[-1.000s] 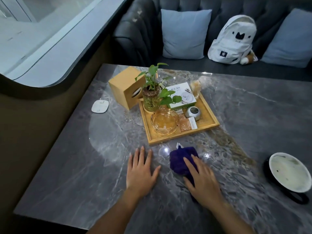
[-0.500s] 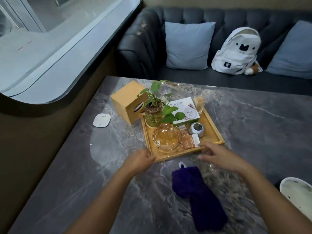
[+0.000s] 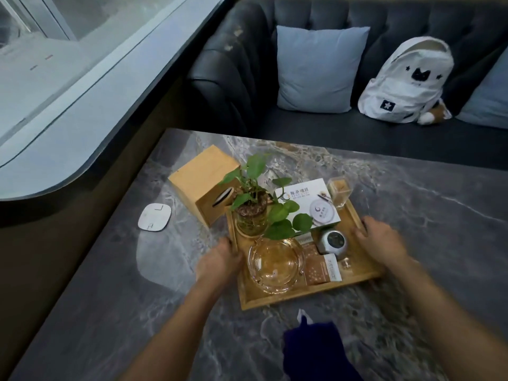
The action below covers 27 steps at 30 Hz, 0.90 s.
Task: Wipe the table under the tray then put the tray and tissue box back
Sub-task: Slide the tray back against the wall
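Note:
A wooden tray [image 3: 286,297] rests on the grey marble table [image 3: 115,298]. It carries a potted plant [image 3: 251,215], a glass ashtray [image 3: 275,266], a white box [image 3: 308,200], a small round clock and packets. My left hand [image 3: 220,261] grips the tray's left rim and my right hand [image 3: 380,242] grips its right rim. A wooden tissue box [image 3: 203,188] stands just left of the tray's far corner. The purple cloth [image 3: 316,350] lies loose on the table in front of the tray, touched by neither hand.
A white square pad [image 3: 154,217] lies left of the tissue box near the table's left edge. Behind the table is a dark sofa [image 3: 236,64] with blue cushions and a white backpack [image 3: 409,81]. A window ledge runs along the left.
Both hands left the table and the purple cloth, reached forward, and now hold the tray's two sides. The cloth stays where it was released.

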Available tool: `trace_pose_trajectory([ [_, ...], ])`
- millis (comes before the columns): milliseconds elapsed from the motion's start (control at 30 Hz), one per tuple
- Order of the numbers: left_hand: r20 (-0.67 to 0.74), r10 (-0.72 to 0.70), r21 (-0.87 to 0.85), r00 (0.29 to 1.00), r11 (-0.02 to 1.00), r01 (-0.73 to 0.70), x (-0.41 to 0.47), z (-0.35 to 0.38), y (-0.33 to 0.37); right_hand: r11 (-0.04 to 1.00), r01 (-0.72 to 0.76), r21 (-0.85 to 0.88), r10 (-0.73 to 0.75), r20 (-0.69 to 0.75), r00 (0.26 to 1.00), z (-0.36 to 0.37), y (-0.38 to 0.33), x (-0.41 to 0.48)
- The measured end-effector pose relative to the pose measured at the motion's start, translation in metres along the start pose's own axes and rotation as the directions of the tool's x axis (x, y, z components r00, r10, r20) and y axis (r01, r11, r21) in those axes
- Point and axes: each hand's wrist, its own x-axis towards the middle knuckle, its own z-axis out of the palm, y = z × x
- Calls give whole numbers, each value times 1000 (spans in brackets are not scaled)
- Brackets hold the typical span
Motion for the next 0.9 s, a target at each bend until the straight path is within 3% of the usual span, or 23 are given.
trace_pose_trajectory([
  [100,186,19,-187,982,982,16,7,-11,2,997,30,65,-35,87,996,-11,3,8],
  [200,284,58,-184,957,983,-5,30,-8,4,997,69,25,-72,164,984,-6,1,28],
  [700,110,178,-110,978,980,-166,5,-10,-19,984,164,70,-171,102,980,-8,2,-3],
  [900,73,139,-49,988,990,-136,-35,-26,-35,964,240,111,-250,87,964,-10,-1,-34],
])
